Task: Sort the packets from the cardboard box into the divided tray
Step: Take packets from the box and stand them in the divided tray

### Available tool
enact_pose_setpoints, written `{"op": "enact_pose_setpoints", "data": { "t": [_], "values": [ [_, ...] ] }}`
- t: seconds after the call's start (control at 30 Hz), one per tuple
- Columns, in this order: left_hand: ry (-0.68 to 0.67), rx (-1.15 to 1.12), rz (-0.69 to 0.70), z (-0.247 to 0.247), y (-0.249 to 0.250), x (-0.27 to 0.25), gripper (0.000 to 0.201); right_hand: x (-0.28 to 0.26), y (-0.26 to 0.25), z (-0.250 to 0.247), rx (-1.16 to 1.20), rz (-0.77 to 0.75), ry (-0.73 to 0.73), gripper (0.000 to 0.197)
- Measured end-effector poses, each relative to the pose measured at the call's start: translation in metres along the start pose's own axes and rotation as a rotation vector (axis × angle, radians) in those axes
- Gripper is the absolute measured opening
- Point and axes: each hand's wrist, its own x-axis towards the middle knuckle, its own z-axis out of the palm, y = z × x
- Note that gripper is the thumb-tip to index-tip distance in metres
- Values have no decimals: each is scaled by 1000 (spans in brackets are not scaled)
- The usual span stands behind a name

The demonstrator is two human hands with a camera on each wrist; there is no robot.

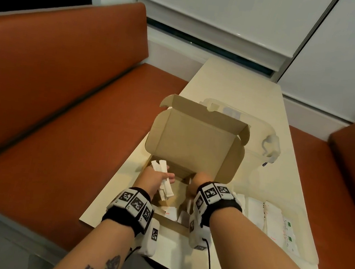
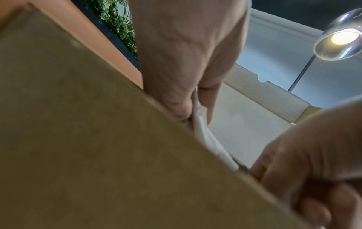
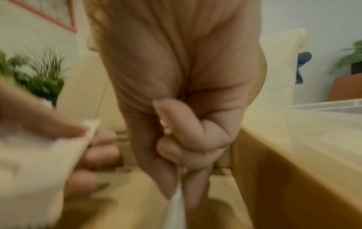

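In the head view, the cardboard box (image 1: 193, 141) stands open toward the near left corner of the tabletop (image 1: 223, 84). The divided tray (image 1: 305, 252) sits just beside it, along the near right edge. Several sorted packets (image 1: 273, 221) already lie in the tray's sections, while loose packets (image 1: 170, 212) lie on the box floor. The job looks partly done, with more to move. The left hand (image 1: 154, 180) holds a bundle of packets (image 1: 165, 190) over the box, and the right hand (image 1: 196, 183) reaches down inside it.

In the left wrist view, the left hand's grip is clamped on the bundle of packets, thumb against fingers, close to the brown box wall.

The right wrist view is blurred. The right hand's fingers are curled, and its grip seems clamped on a single packet (image 3: 176, 206) low inside the box.
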Motion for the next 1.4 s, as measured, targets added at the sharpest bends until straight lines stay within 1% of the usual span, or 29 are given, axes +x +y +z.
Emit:
{"op": "enact_pose_setpoints", "data": {
  "t": [0.1,0.2,0.27,0.33,0.47,0.53,0.57,0.6,0.7,0.8,0.83,0.9,0.97,1.03,1.13,1.23,1.3,1.4],
  "values": [
    [0,33,-37,7,0,2,29,-3,-1,-9,188,-38,42,12],
    [57,120,-52,16,0,7,28,-10,-3,-18,401,-143,98,12],
    [82,117,-50,22,0,9,30,-13,-2,-19,472,-192,123,14],
    [48,74,-44,29,-1,10,33,-14,-2,-19,485,-230,139,13],
    [36,43,16,32,-4,13,32,-15,-3,-18,481,-275,163,22],
    [16,48,31,30,-4,12,31,-15,-3,-16,455,-277,177,18],
    [14,68,35,29,-5,12,29,-16,-4,-16,437,-271,169,12],
    [27,92,42,29,-6,13,27,-16,-4,-16,424,-269,156,5],
    [84,115,36,26,-7,14,32,-18,-5,-17,442,-250,123,13],
    [70,96,42,23,-4,15,12,-18,-2,-15,505,-182,92,15],
    [62,74,40,22,-3,16,13,-17,-2,-13,444,-159,80,16],
    [46,21,35,22,-2,16,14,-17,0,-7,174,-139,23,22],
    [35,-6,35,23,-2,15,14,-20,1,2,-38,-166,-55,30],
    [31,-10,35,23,-3,14,14,-20,0,12,-143,-213,-117,36],
    [45,-15,40,22,-4,14,16,-17,-1,28,-194,-181,-143,30],
    [59,-37,39,19,-5,14,16,-13,-1,38,-179,-152,-106,24],
    [64,-49,48,17,-5,12,17,-14,-1,40,-188,-163,-96,22],
    [62,-54,61,15,-3,9,16,-17,1,41,-218,-201,-71,25]
  ]
}}
